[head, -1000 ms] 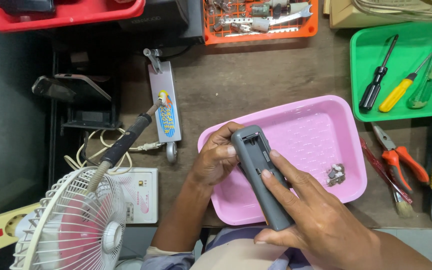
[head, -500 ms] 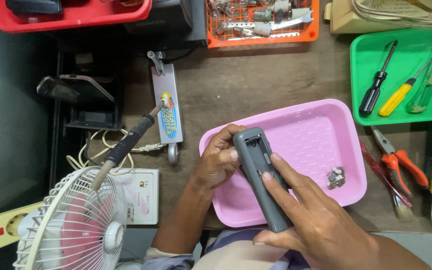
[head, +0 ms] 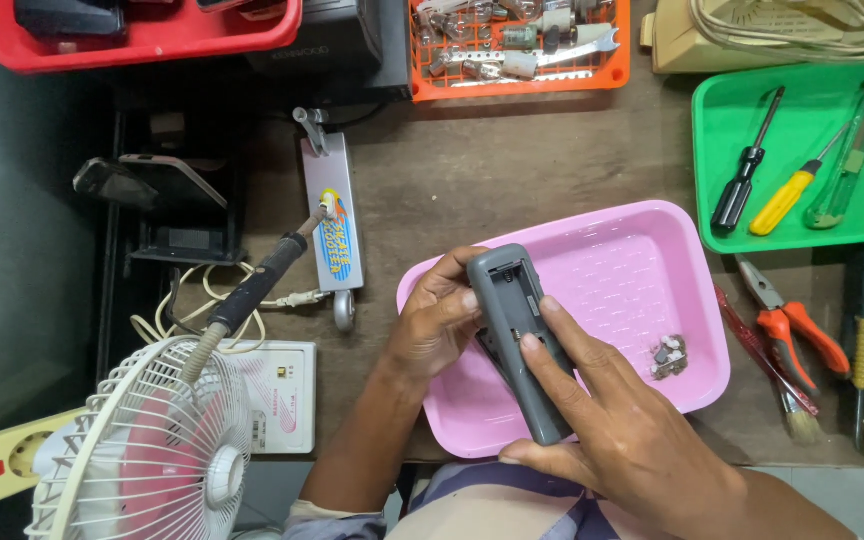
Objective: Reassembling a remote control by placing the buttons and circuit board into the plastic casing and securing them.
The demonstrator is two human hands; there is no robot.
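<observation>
A long grey remote-like casing (head: 512, 300) lies across the near left part of a pink plastic tray (head: 642, 250), its open compartment facing up. My left hand (head: 437, 325) grips its upper left side with thumb and fingers. My right hand (head: 612, 430) wraps the lower end, two fingers pressing on the top face. A small cluster of metal bits (head: 668, 356) sits in the tray to the right.
A soldering iron (head: 252, 285) rests on its stand (head: 332, 225) to the left, above a white fan (head: 142, 450). A green tray (head: 852, 230) holds screwdrivers (head: 742, 175). Red pliers (head: 787, 325) lie right of the pink tray. An orange basket (head: 517, 85) stands at the back.
Both hands and the grey casing stay almost still; only a slight shift of the view.
</observation>
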